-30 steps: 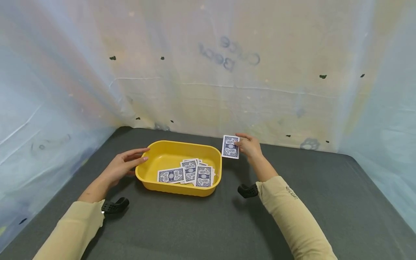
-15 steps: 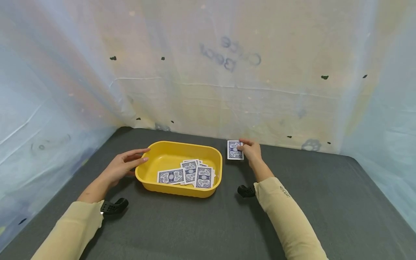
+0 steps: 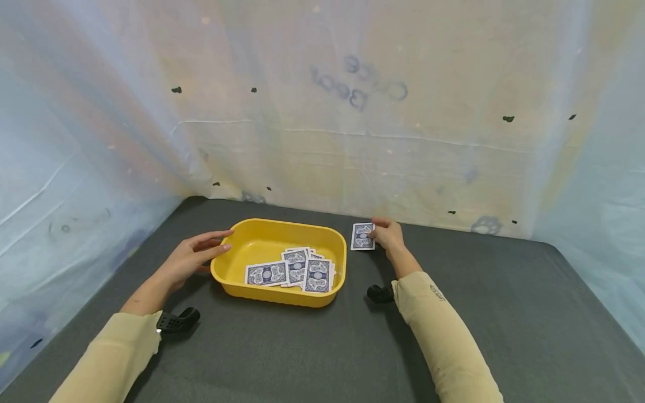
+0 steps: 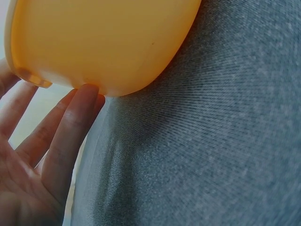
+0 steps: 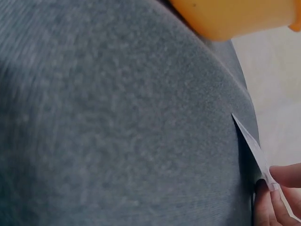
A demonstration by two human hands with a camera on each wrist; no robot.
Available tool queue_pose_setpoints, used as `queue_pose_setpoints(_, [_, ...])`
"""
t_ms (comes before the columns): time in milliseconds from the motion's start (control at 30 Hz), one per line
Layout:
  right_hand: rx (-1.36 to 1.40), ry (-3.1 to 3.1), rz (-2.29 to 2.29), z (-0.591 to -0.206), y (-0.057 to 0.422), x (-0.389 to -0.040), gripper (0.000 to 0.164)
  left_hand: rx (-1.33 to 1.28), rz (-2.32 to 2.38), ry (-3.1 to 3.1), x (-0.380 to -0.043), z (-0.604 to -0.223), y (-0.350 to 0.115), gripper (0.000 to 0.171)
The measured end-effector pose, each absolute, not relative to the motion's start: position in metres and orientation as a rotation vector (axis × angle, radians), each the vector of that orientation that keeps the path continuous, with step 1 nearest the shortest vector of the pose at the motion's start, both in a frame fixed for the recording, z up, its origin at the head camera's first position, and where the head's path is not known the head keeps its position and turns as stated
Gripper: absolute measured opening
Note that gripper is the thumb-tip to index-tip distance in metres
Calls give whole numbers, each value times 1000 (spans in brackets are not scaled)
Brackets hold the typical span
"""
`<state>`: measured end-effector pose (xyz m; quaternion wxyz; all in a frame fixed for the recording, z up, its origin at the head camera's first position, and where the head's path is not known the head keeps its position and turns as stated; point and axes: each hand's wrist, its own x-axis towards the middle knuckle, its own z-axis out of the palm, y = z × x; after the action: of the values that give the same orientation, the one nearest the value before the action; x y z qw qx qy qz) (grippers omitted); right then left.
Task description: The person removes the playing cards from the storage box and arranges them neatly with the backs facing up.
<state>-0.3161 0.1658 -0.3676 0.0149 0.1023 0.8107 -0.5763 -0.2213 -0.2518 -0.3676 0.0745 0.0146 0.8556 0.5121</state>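
A yellow plastic tub [image 3: 237,254] stands on the dark grey table. Several playing cards [image 3: 317,275] with blue patterned backs lie overlapping inside it, toward its front. At the tub's left end is my left hand [image 3: 183,263]; its fairly straight fingers [image 4: 77,115] touch the tub's outer wall [image 4: 108,42]. Behind and right of the tub, my right hand [image 3: 389,235] pinches one playing card [image 3: 361,236] by its right side. That card is back side up, low over the table. From the right wrist view the card [image 5: 251,143] appears tilted, with the thumb on one face and fingers on the other.
The dark grey table [image 3: 282,352] runs back to a pale plastic sheet [image 3: 353,162], which hangs behind and along both sides. Black wrist straps [image 3: 178,320] sit by the beige sleeves.
My right hand has lowered its card toward the table, first shifting it right, away from the tub's rim. My left hand and the cards in the tub have stayed put.
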Motion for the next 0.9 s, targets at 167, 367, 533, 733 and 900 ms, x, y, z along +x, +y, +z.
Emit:
queue_pose_setpoints(167, [365, 2563, -1714, -369, 168, -317, 50, 60, 1533, 2576, -222, -369, -252, 70])
queue_pose_setpoints(367, [395, 2686, -1572, -368, 169, -316, 48, 57, 1544, 2569, -221, -369, -252, 69])
queue_pose_setpoints(533, [382, 2681, -1563, -365, 171, -312, 47, 51, 1536, 2572, -221, -369, -252, 70])
queue_pose_setpoints(733, [385, 2671, -1565, -361, 172, -309, 44, 37, 1529, 2570, -220, -369, -251, 70])
queue_pose_setpoints(900, [361, 2638, -1619, -357, 170, -308, 44, 21, 1527, 2574, -220, -369, -251, 71])
